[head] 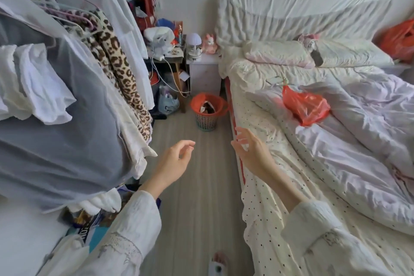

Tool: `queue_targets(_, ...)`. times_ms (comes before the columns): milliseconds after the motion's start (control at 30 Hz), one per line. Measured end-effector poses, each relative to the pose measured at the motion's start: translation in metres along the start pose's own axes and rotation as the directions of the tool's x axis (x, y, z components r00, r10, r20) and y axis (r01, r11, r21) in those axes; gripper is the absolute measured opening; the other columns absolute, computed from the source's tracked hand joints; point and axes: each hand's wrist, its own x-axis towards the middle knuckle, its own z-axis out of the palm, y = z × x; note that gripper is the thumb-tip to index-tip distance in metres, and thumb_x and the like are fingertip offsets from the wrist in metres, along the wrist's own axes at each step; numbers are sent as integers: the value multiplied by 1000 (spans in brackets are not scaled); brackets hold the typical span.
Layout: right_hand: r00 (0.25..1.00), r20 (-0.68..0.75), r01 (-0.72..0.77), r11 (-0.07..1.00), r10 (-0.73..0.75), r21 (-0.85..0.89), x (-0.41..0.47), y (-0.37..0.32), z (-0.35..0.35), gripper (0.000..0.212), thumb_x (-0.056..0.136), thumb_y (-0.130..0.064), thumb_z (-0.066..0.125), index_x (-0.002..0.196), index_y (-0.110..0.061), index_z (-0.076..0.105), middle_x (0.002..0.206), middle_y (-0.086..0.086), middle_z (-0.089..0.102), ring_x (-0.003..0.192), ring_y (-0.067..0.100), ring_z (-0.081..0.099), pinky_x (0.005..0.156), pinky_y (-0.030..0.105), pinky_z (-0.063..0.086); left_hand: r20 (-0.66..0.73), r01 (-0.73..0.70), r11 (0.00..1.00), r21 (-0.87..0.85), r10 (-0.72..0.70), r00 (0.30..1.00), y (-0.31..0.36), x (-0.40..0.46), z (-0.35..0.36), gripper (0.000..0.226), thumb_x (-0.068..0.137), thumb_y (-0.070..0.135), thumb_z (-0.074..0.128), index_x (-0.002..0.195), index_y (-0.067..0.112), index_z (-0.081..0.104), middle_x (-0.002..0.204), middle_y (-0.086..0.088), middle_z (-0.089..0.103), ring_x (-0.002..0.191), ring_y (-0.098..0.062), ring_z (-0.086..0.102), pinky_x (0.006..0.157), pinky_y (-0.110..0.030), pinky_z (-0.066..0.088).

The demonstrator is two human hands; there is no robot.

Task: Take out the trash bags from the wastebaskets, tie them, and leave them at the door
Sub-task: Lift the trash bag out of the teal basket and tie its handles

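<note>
Right now both my hands are empty, fingers loosely curled, nothing gripped: left hand [177, 159] over the floor, right hand [251, 149] beside the bed edge [243, 177]. Target is the green mesh wastebasket [205, 122] ahead on the floor, just beside the bed, well apart from my hands, lined with a red trash bag [200, 99] folded over its rim, some trash inside. Step in hand looks like the approach. Best bet: walk up the gap between the clothes rack [74, 74] and bed, crouch, peel the bag's rim off all round, gather the edges, lift straight up so nothing spills. Another red bag [304, 105] lies on the duvet.
</note>
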Motion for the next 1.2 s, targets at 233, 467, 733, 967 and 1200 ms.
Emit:
queue_targets(233, 992, 109, -70, 997, 66, 34, 180, 33, 1, 42, 93, -31, 48, 134, -21, 43, 123, 1, 58, 110, 15, 56, 90, 32, 48, 47, 119, 989, -92, -115, 992, -7, 164, 8, 24, 96, 24, 41, 115, 22, 56, 107, 6, 62, 101, -8, 58, 83, -19, 41)
queue_targets(467, 975, 174, -148, 988, 140, 34, 362, 79, 39, 42, 94, -31, 47, 134, -20, 43, 123, 2, 58, 109, 14, 54, 88, 27, 46, 73, 217, 965, -147, -208, 975, -54, 348, 10, 26, 96, 21, 39, 117, 20, 54, 110, 2, 62, 101, -12, 57, 79, -17, 42)
queue_targets(733, 902, 285, -352, 935, 325, 48, 541, 124, 82, 41, 95, -28, 47, 135, -17, 43, 125, 5, 59, 105, 13, 55, 83, 24, 45, 172, 398, 889, -228, -366, 915, -118, 554, 9, 32, 97, 16, 35, 126, 15, 50, 122, -7, 60, 99, -18, 58, 89, -34, 48)
queue_targets(967, 786, 430, -495, 869, 443, 9, 653, 175, 127, 44, 97, -25, 42, 140, -14, 37, 130, 7, 57, 116, 20, 55, 85, 20, 40, 318, 603, 774, -194, -532, 785, -171, 661, 46, 33, 97, 15, 35, 127, 13, 49, 127, -11, 57, 98, -18, 56, 74, -23, 46)
queue_targets(1200, 686, 486, -594, 802, 541, -56, 775, 275, 208, 43, 97, -27, 41, 139, -16, 40, 132, 6, 57, 119, 21, 54, 92, 26, 41, 289, 754, 555, -351, -702, 651, -249, 781, 94, 30, 97, 18, 39, 124, 13, 51, 126, -13, 57, 101, -21, 57, 78, -30, 48)
